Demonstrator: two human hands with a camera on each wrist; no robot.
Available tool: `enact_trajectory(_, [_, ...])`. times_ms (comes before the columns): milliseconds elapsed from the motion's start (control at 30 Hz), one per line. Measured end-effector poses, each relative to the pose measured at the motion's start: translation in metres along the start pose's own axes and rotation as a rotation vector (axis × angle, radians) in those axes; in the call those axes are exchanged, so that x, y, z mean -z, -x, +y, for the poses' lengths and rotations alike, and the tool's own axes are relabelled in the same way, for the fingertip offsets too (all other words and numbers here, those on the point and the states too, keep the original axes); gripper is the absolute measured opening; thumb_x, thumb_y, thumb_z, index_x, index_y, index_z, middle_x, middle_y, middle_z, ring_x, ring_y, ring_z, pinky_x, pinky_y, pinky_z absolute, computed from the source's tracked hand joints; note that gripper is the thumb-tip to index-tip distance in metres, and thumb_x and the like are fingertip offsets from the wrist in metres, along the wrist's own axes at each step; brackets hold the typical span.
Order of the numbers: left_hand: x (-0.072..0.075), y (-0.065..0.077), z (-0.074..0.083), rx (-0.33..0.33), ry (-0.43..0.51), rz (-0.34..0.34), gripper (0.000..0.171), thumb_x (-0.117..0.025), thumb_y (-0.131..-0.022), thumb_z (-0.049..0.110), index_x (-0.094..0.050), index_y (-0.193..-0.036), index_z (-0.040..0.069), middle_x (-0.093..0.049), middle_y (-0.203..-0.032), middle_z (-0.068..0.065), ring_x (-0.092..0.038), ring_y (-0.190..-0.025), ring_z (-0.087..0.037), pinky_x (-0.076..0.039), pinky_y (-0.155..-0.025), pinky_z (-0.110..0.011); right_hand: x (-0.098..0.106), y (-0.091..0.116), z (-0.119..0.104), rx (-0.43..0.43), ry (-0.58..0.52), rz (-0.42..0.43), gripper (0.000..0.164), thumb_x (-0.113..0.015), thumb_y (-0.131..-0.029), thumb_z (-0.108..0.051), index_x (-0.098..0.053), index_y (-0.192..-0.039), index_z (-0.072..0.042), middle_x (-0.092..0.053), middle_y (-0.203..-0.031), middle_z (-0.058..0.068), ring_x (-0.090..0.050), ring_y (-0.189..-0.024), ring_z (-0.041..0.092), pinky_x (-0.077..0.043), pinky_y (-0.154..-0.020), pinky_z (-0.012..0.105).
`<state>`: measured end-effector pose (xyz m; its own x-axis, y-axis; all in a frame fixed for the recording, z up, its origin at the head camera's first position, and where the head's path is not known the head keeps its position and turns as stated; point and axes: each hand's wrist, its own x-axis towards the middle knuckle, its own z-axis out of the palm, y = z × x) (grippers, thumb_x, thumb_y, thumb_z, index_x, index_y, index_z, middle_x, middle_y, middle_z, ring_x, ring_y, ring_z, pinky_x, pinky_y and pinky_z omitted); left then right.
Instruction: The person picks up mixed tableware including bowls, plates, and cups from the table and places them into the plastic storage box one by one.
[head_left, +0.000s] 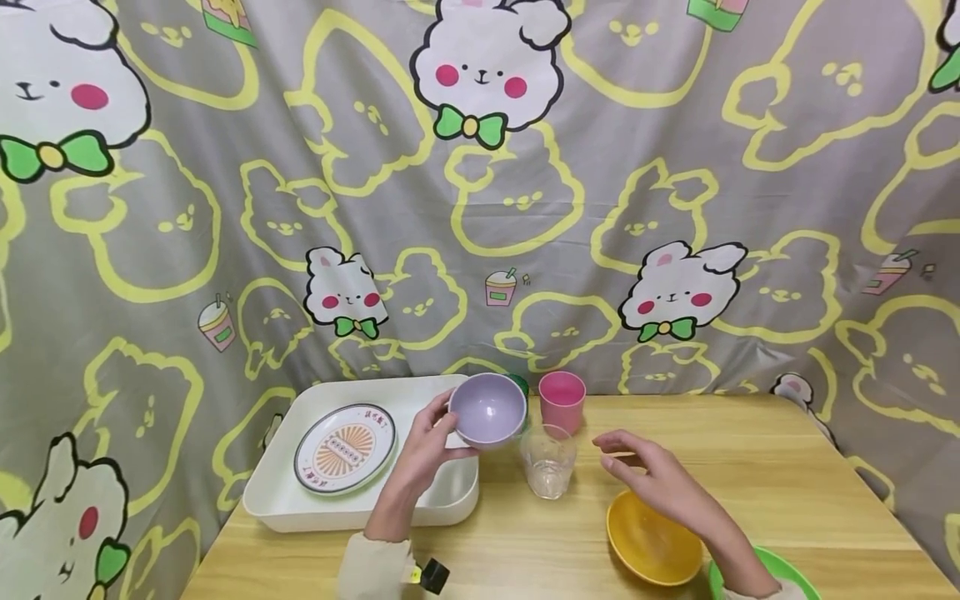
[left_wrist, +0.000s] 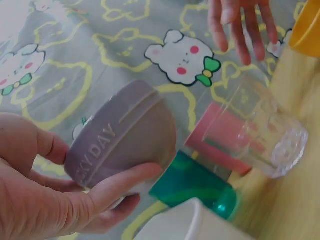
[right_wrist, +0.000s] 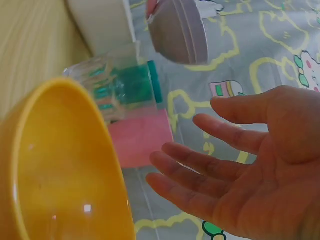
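A small purple bowl (head_left: 489,410) is gripped at its side by my left hand (head_left: 426,446), over the right edge of the white tray. In the left wrist view, the thumb lies along the outside of the bowl (left_wrist: 130,135), which bears raised lettering. My right hand (head_left: 651,475) is held in the air with its fingers spread and nothing in them, above the yellow bowl (head_left: 649,546). Between the hands stands a clear glass (head_left: 548,467). Behind it are a pink cup (head_left: 562,400) and a green cup (left_wrist: 197,182), largely hidden by the purple bowl in the head view.
The white tray (head_left: 300,518) stands on the left with a patterned plate (head_left: 345,450) in it. A green bowl (head_left: 787,571) is at the near right, partly under the right forearm. A patterned curtain (head_left: 525,208) hangs behind the wooden table (head_left: 757,467).
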<state>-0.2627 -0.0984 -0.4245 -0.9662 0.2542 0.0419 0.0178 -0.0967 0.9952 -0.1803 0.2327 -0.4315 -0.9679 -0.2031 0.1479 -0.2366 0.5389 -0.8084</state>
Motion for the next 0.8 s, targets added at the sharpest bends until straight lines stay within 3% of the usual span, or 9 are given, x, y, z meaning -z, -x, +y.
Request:
enact_trajectory(133, [0.014, -0.001, 0.004, 0.001, 0.002, 0.048, 0.054, -0.039, -0.1, -0.002, -0.038, -0.154, -0.002, -0.039, -0.142, -0.029, -0.054, -0.119, -0.039, -0.063, -0.079, -0.049, 0.004, 0.004, 0.004, 0.002, 0.041, -0.033, 0.027, -0.065, -0.102, -0.02, -0.066, -0.125, -0.005, -0.07, -0.121, 0.01, -0.068, -0.108, 0.032, -0.058, -0.092, 0.049])
enact_trajectory(333, [0.029, -0.003, 0.005, 0.019, 0.03, 0.122, 0.056, -0.037, -0.098, -0.005, -0.034, -0.155, -0.004, -0.036, -0.141, -0.03, -0.052, -0.118, -0.04, -0.063, -0.079, -0.048, 0.009, 0.009, 0.015, 0.091, 0.098, -0.073, 0.026, -0.067, -0.1, -0.012, -0.067, -0.122, -0.001, -0.07, -0.12, 0.013, -0.067, -0.109, 0.038, -0.056, -0.093, 0.054])
enact_trajectory(600, [0.05, -0.008, -0.003, 0.108, 0.068, 0.195, 0.066, -0.029, -0.094, -0.009, -0.018, -0.159, -0.006, -0.027, -0.145, -0.039, -0.048, -0.121, -0.047, -0.058, -0.087, -0.06, 0.012, 0.015, 0.027, 0.104, 0.168, -0.142, 0.027, -0.07, -0.098, -0.016, -0.067, -0.122, -0.005, -0.07, -0.121, 0.013, -0.065, -0.11, 0.041, -0.055, -0.093, 0.058])
enact_trajectory(800, [0.066, -0.015, -0.004, 0.165, 0.117, 0.215, 0.068, -0.025, -0.094, -0.01, -0.009, -0.16, -0.007, -0.024, -0.15, -0.045, -0.041, -0.129, -0.054, -0.045, -0.095, -0.073, 0.012, 0.02, 0.034, 0.123, 0.203, -0.204, 0.029, -0.07, -0.097, -0.015, -0.067, -0.124, -0.007, -0.069, -0.123, 0.015, -0.063, -0.109, 0.043, -0.056, -0.088, 0.058])
